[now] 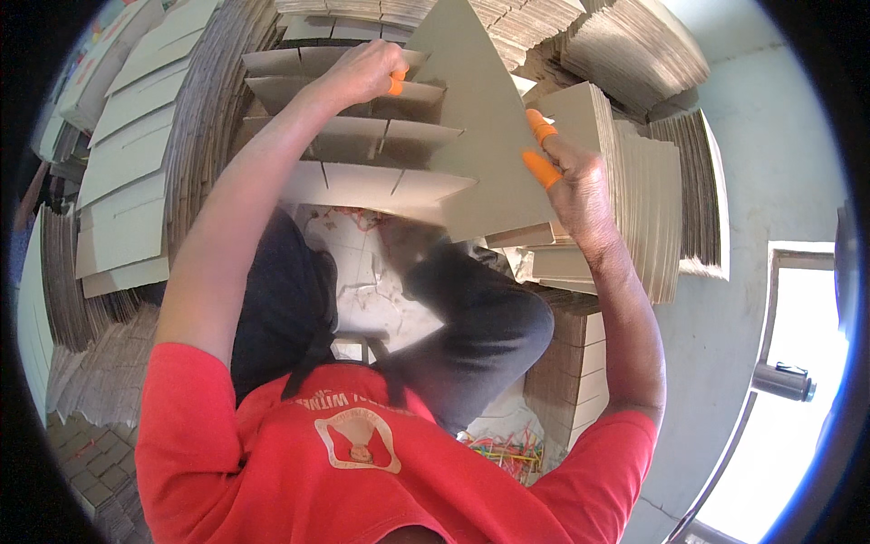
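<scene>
Slotted cardboard strips point(385, 186) stand on edge in rows in front of me. My left hand point(367, 72), with orange covers on its fingertips, is closed over the far rows; what its fingers pinch is hidden. A large plain cardboard sheet point(485, 136) stands tilted at the right ends of the strips. My right hand point(578, 181), also wearing orange finger covers, grips this sheet at its right edge, with thumb and fingers bent around it.
Tall stacks of slotted cardboard point(131, 154) rise on the left. More cardboard stacks point(648, 208) stand by the wall on the right, with bundles point(634, 54) behind. Coloured ties point(507, 453) lie on the floor near my leg. A bottle point(784, 382) stands by the bright opening.
</scene>
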{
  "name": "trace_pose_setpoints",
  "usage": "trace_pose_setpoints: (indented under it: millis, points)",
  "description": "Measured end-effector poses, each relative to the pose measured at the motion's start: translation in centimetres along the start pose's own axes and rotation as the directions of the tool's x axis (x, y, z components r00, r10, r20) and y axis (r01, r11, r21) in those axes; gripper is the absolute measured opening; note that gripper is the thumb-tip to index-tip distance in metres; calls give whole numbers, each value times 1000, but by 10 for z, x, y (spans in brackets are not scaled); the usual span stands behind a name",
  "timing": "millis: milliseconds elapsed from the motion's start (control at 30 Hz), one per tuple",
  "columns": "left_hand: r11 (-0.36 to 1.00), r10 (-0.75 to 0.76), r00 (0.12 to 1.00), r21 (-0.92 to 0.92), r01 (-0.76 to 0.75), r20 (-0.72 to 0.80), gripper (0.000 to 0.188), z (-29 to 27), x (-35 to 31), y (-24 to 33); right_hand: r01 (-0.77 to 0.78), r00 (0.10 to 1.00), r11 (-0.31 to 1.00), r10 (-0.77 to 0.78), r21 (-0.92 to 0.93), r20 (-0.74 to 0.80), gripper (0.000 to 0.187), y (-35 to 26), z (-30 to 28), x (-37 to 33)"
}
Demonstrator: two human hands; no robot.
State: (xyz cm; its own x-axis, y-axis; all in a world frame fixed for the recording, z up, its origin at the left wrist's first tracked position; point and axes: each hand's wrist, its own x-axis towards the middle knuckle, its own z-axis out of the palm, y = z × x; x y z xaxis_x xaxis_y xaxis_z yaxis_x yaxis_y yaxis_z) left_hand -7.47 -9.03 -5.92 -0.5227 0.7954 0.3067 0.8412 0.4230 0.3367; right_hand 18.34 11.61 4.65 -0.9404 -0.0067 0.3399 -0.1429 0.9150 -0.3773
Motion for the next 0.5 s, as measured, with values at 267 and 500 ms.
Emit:
trace_pose_setpoints:
  millis: [267,500]
  points:
    - [993,-110,981,-51,103,-161,10,-14,12,-1,15,997,1000,-14,-11,74,35,4,0,4]
    - [966,-168,979,182,186,-113,8,-7,20,-13,33,990,998,-41,60,134,25,6,-5,23]
